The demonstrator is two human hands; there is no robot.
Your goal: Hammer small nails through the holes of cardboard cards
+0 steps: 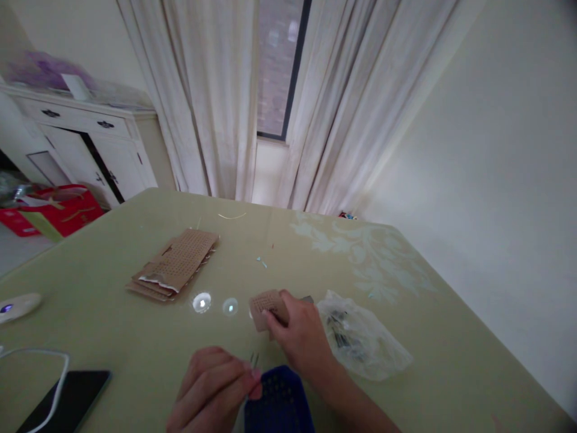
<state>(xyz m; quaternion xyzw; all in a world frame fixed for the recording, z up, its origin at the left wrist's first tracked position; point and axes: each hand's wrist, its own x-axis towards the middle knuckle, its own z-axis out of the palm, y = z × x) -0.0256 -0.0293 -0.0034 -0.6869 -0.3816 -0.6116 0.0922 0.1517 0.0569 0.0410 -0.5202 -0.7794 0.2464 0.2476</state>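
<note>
My right hand (301,337) grips a small brown perforated board (265,307) just above the green table (135,337), fingers curled round its edge. My left hand (214,388) is near the bottom edge, its fingers pinched on a tiny component with two thin metal legs (255,359) pointing up. A dark blue perforated object (279,403) lies just below and between the two hands.
A stack of brown perforated boards (175,264) lies to the left of centre. A clear plastic bag with small dark parts (360,337) sits right of my right hand. A black phone (67,400) with a white cable and a white device (20,305) are at left.
</note>
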